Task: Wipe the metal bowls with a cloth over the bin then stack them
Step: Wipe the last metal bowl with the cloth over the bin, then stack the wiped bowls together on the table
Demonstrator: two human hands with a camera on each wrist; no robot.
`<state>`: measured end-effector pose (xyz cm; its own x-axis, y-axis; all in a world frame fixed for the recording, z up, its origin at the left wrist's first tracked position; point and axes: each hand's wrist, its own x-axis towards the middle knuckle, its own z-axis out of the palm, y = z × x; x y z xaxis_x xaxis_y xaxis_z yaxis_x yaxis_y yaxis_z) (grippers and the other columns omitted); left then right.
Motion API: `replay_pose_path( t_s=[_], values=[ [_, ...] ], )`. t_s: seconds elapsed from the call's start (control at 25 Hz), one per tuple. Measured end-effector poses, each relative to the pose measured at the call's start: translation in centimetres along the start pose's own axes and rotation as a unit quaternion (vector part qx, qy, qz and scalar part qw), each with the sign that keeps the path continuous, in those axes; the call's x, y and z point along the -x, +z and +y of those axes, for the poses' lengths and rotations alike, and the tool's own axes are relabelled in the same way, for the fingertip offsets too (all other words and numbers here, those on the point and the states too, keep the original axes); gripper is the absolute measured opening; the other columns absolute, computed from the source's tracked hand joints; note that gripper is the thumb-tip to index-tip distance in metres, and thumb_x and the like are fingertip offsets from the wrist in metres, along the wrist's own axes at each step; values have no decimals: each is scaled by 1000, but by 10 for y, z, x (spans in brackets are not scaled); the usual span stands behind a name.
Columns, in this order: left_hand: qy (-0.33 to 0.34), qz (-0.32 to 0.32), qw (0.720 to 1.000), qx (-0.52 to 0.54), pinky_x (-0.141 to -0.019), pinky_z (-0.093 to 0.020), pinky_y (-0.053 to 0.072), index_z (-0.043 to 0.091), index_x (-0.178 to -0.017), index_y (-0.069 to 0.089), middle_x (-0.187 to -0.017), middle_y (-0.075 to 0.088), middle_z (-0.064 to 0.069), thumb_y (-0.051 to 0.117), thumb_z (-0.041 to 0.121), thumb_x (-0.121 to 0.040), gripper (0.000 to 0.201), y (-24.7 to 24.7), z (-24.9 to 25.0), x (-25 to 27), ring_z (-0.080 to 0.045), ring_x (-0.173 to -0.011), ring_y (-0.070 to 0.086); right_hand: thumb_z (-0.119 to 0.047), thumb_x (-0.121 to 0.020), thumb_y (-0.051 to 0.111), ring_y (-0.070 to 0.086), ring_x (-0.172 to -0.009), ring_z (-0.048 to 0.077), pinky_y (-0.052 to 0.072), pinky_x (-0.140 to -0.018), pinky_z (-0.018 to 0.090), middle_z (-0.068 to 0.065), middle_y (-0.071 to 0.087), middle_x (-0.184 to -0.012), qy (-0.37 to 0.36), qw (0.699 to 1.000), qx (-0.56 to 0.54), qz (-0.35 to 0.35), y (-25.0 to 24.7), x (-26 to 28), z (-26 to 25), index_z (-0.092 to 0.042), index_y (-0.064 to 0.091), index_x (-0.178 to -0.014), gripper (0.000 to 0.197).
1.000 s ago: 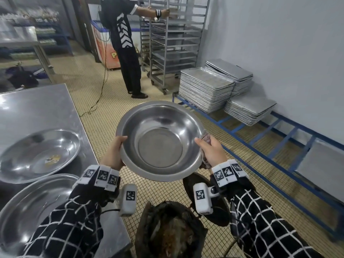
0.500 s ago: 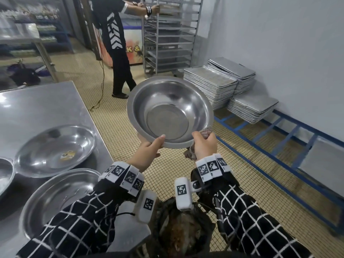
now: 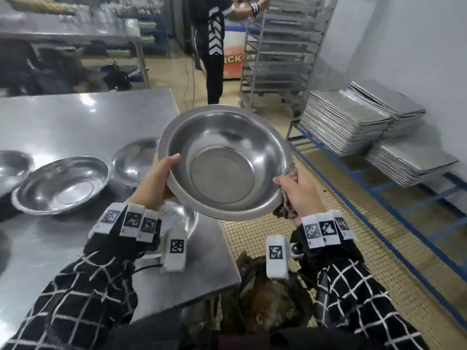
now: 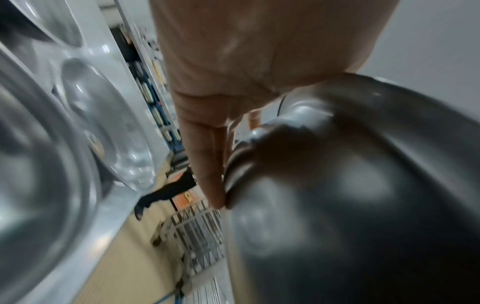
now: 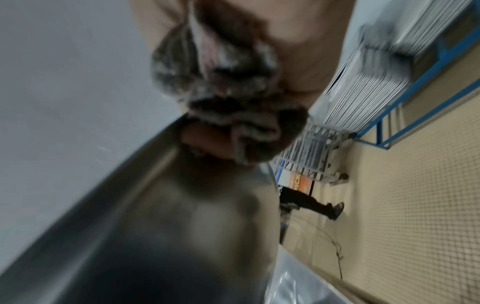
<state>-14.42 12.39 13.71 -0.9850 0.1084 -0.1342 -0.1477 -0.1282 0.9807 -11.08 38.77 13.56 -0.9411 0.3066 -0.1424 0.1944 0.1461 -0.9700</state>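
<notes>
I hold a round metal bowl (image 3: 225, 162) in the air, tilted toward me, over the steel table's right edge. My left hand (image 3: 158, 181) grips its left rim with the thumb inside; the underside of the bowl (image 4: 363, 185) fills the left wrist view beside my fingers (image 4: 207, 164). My right hand (image 3: 298, 193) holds the right rim together with a bunched grey-brown cloth (image 3: 288, 205), which shows crumpled against the bowl (image 5: 130, 226) as the cloth (image 5: 228, 98) in the right wrist view. The dark bin (image 3: 267, 306) with scraps stands below, near my body.
The steel table (image 3: 75, 117) carries several other metal bowls, one wide one (image 3: 60, 185) at left and one (image 3: 184, 218) under my left wrist. Stacked baking trays (image 3: 346, 122) sit on a blue rack at right. A person (image 3: 214, 46) stands by a tray trolley (image 3: 278, 51) beyond.
The bowl has swung left from above the bin toward the table. My left hand shifted along the rim, and my view turned left, bringing more of the table into sight.
</notes>
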Motion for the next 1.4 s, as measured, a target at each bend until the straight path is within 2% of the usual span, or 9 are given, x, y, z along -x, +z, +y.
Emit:
replay_pose_path(
  t_s=[0.12,0.24,0.44,0.52,0.64,0.84,1.08,1.24,1.4],
  values=[
    [37,115,993,12,-56,-25,54,17,-126,54,-91,70,-4,43,36,-97,36,-34,-12,44,-15,-71,69,-40,-78,64,65,-82,22,52,-86,53,3,65,-86,-6,999,5,-48,37,13,2,-23,57,-90,21],
    [43,255,965,-34,-59,-30,53,22,-125,52,-95,67,-3,44,28,-98,30,-71,-25,97,-15,-72,65,-37,-85,61,65,-86,23,53,-84,49,5,65,-94,-29,994,32,-105,81,36,7,-21,55,-97,21],
    [26,366,927,-76,-62,-32,52,27,-107,55,-95,65,-5,46,20,-97,15,-126,-43,182,-21,-79,65,-30,-90,58,60,-90,20,51,-85,39,6,61,-101,-47,976,57,-203,151,83,16,-20,50,-103,18],
    [19,406,907,-114,-59,-25,50,23,-113,52,-94,63,-2,47,19,-97,18,-147,-48,210,-16,-77,64,-24,-91,58,57,-85,15,49,-76,27,5,59,-102,-47,967,59,-242,178,102,19,-18,48,-103,17],
    [-31,459,862,-212,-53,-16,39,20,-112,48,-88,57,5,49,19,-96,15,-181,-56,240,-5,-72,55,-17,-93,55,48,-67,5,42,-51,10,0,53,-88,-44,955,73,-283,214,129,24,-16,44,-104,16],
    [-85,433,865,-238,-58,-25,45,18,-115,48,-91,62,-2,54,20,-92,24,-234,-71,256,-15,-77,62,-17,-94,53,51,-69,9,40,-50,15,6,56,-98,-15,957,103,-272,261,153,48,-12,44,-117,26],
    [-86,361,887,-275,-66,-27,52,16,-123,45,-95,62,-2,58,19,-90,36,-280,-91,244,-16,-82,64,-20,-94,53,53,-95,17,39,-83,25,4,57,-115,12,972,120,-204,294,167,73,-11,46,-130,37],
    [-86,333,887,-308,-81,-37,52,14,-125,46,-103,63,-5,57,23,-90,38,-304,-101,236,-23,-91,64,-26,-96,50,54,-92,18,41,-81,30,0,59,-103,3,980,112,-166,309,171,75,-12,48,-124,31],
    [-77,322,881,-338,-78,-32,44,12,-129,44,-102,61,-1,55,24,-93,40,-311,-106,234,-20,-88,59,-38,-99,40,52,-82,17,36,-79,31,1,53,-93,20,983,124,-137,307,170,72,-14,37,-116,30]
  ],
)
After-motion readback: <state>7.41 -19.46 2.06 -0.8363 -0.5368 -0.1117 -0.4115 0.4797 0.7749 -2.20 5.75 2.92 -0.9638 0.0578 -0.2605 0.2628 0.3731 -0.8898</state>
